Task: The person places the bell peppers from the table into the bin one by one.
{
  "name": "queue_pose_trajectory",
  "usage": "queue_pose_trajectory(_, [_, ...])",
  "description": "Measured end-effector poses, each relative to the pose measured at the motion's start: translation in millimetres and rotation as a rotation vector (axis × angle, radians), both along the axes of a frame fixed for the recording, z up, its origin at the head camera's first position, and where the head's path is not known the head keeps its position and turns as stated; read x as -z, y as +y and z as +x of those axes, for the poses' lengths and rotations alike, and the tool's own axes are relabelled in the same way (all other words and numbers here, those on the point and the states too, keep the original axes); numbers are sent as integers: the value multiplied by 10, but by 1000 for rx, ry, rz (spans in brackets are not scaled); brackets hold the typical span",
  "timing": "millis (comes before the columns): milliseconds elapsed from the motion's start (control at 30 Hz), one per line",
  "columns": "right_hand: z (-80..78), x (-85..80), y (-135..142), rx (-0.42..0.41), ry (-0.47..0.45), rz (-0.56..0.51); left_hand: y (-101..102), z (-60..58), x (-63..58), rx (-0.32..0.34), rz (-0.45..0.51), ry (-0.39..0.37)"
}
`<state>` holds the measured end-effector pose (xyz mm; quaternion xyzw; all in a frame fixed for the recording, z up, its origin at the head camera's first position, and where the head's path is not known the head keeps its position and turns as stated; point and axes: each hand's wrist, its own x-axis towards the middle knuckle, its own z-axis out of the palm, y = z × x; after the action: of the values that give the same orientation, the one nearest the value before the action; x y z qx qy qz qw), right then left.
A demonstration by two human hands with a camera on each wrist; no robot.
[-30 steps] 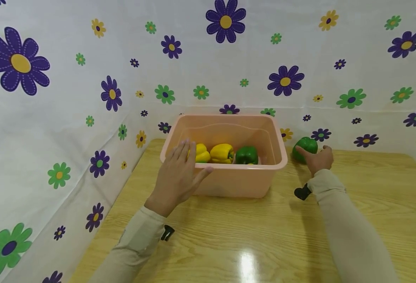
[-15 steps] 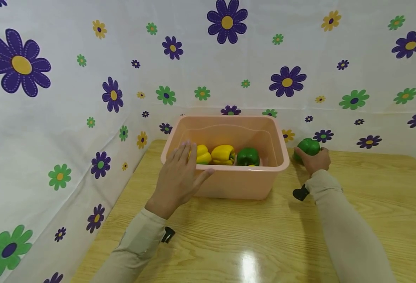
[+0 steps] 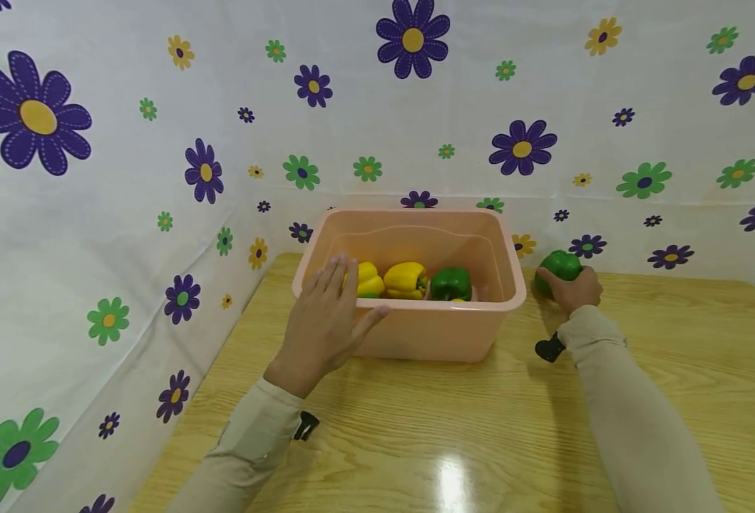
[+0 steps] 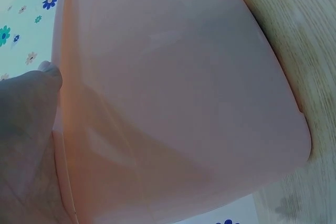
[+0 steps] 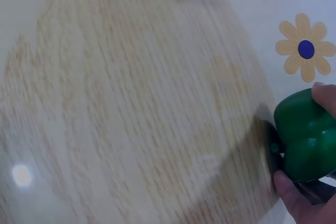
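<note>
At the back right of the table, my right hand (image 3: 576,291) grips a green bell pepper (image 3: 560,266). In the right wrist view, the thumb and a finger lie on opposite sides of the pepper (image 5: 307,135); a darker green shape sits close against it, its kind unclear. My left hand (image 3: 326,320) rests across the near rim of a pink plastic bin (image 3: 435,331), fingers straight and thumb spread. Inside the bin lie yellow bell peppers (image 3: 406,280) and a green bell pepper (image 3: 450,283), partly hidden by the near wall and the left hand.
Beneath everything is a wood-grain table (image 3: 415,420). A white flower-print sheet (image 3: 351,128) hangs along the back and left edges, close behind the bin and the gripped pepper. A black strap end (image 3: 549,348) hangs from the right wrist.
My right hand's fingers have drawn in around the green bell pepper, which has shifted very little. The left hand stays on the bin's rim.
</note>
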<state>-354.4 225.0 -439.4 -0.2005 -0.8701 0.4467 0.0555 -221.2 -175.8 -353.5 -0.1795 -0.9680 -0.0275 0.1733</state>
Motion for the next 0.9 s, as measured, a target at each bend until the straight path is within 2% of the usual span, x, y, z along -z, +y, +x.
queue_pose_trajectory(367, [48, -48, 31, -47, -29, 46, -7, 0, 0, 5, 2, -6])
queue_pose_trajectory(500, [87, -44, 46, -77, -20, 27, -5, 6, -11, -7, -6, -12])
queue_pose_trajectory(900, [210, -71, 124, -129, -68, -7, 6, 14, -36, -5, 2, -25])
